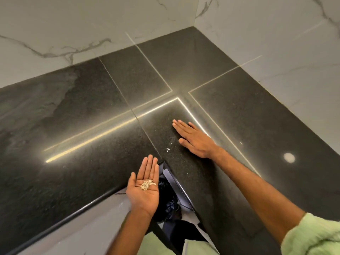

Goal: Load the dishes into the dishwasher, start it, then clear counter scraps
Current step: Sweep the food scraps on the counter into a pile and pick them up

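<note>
My left hand (144,186) is held palm up at the inner corner of the black stone counter (82,144), fingers straight. A small heap of pale scraps (147,184) lies in its palm. My right hand (193,139) lies flat on the counter, palm down, fingers straight and pointing away to the left. A few white crumbs (168,149) sit on the counter just left of that hand, between the two hands.
The L-shaped counter runs into a corner of white marble wall (92,24). Bright light reflections streak the stone. Below the counter's inner corner, under my left hand, a dark bin with a black bag (168,201) shows.
</note>
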Tool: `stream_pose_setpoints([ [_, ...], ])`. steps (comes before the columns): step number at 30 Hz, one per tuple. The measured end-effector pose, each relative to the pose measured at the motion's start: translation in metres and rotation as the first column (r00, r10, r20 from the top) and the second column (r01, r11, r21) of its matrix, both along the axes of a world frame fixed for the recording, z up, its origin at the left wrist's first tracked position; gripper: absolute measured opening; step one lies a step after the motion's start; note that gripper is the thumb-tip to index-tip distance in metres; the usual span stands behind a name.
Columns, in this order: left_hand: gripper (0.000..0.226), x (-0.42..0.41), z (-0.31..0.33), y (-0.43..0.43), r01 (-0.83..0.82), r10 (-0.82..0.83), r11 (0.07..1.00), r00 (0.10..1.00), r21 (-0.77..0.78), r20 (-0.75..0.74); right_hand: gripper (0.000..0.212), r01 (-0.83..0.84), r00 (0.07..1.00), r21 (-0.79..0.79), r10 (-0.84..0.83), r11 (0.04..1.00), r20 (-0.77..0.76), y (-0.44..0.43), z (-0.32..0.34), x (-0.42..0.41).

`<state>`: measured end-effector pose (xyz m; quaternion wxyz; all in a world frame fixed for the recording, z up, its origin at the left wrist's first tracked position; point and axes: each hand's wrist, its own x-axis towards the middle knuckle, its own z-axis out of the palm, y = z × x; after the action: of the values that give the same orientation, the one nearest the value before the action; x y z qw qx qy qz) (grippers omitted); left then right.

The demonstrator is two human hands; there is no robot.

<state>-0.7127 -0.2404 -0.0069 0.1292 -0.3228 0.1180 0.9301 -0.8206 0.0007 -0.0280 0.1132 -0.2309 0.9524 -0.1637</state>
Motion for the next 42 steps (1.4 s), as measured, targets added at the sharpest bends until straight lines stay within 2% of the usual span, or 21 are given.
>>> stream_pose_setpoints([
  [5,0.058,0.025,-0.019,0.019,-0.157,0.155,0.987,0.984,0.018,0.082,0.067,-0.008,0.999,0.031,0.01,0.999,-0.044,0.001,-0.007,0.0],
  [12,0.066,0.017,-0.046,0.058,-0.391,0.382,0.92,0.91,0.026,0.16,0.069,-0.04,0.999,-0.081,0.037,0.996,-0.036,-0.004,-0.008,0.014],
  [17,0.051,0.015,-0.061,0.085,-0.54,0.516,0.841,0.821,0.039,0.246,0.074,-0.073,0.997,-0.09,0.071,0.993,-0.024,-0.012,-0.005,0.027],
  [24,0.048,0.016,-0.054,0.086,-0.537,0.519,0.842,0.831,0.047,0.198,0.075,-0.263,0.963,-0.145,0.268,0.954,0.018,-0.039,0.0,0.097],
  [26,0.048,0.017,-0.053,0.087,-0.509,0.493,0.859,0.852,0.059,0.173,0.072,-0.286,0.949,-0.245,0.308,0.927,0.059,-0.046,0.003,0.117],
  [28,0.049,0.017,-0.055,0.085,-0.515,0.502,0.856,0.85,0.051,0.158,0.063,-0.149,0.97,-0.444,0.218,0.884,0.109,-0.046,0.007,0.126],
  [30,0.05,0.015,-0.058,0.086,-0.522,0.515,0.853,0.843,0.007,0.155,0.057,0.074,0.997,-0.531,-0.049,0.844,0.061,-0.034,0.007,0.121],
  [32,0.051,0.015,-0.056,0.09,-0.524,0.522,0.852,0.845,-0.016,0.118,0.066,0.293,0.942,-0.413,-0.334,0.863,-0.031,-0.015,0.003,0.104],
  [33,0.051,0.015,-0.057,0.09,-0.53,0.528,0.848,0.842,-0.011,0.113,0.077,0.363,0.919,-0.284,-0.391,0.887,-0.045,-0.01,0.002,0.097],
  [35,0.051,0.016,-0.061,0.089,-0.533,0.526,0.846,0.84,0.015,0.137,0.095,0.347,0.936,-0.05,-0.35,0.936,-0.043,-0.013,-0.002,0.089],
  [36,0.051,0.017,-0.059,0.087,-0.536,0.526,0.844,0.836,0.026,0.158,0.096,0.287,0.957,-0.008,-0.287,0.958,-0.037,-0.022,-0.003,0.089],
  [38,0.052,0.015,-0.057,0.087,-0.511,0.501,0.86,0.85,0.019,0.163,0.089,0.124,0.992,-0.056,-0.126,0.991,-0.023,-0.046,-0.005,0.099],
  [40,0.046,0.02,-0.042,0.097,-0.514,0.51,0.84,0.857,0.172,0.069,0.079,-0.024,0.998,-0.226,0.038,0.974,0.059,-0.07,-0.003,0.115],
  [41,0.04,0.023,-0.029,0.092,-0.517,0.531,0.782,0.845,0.348,0.061,0.072,-0.038,0.986,-0.364,0.094,0.931,0.137,-0.079,-0.001,0.123],
  [42,0.041,0.023,-0.031,0.091,-0.514,0.54,0.64,0.83,0.572,0.141,0.064,0.006,0.967,-0.52,0.127,0.854,0.22,-0.087,0.003,0.13],
])
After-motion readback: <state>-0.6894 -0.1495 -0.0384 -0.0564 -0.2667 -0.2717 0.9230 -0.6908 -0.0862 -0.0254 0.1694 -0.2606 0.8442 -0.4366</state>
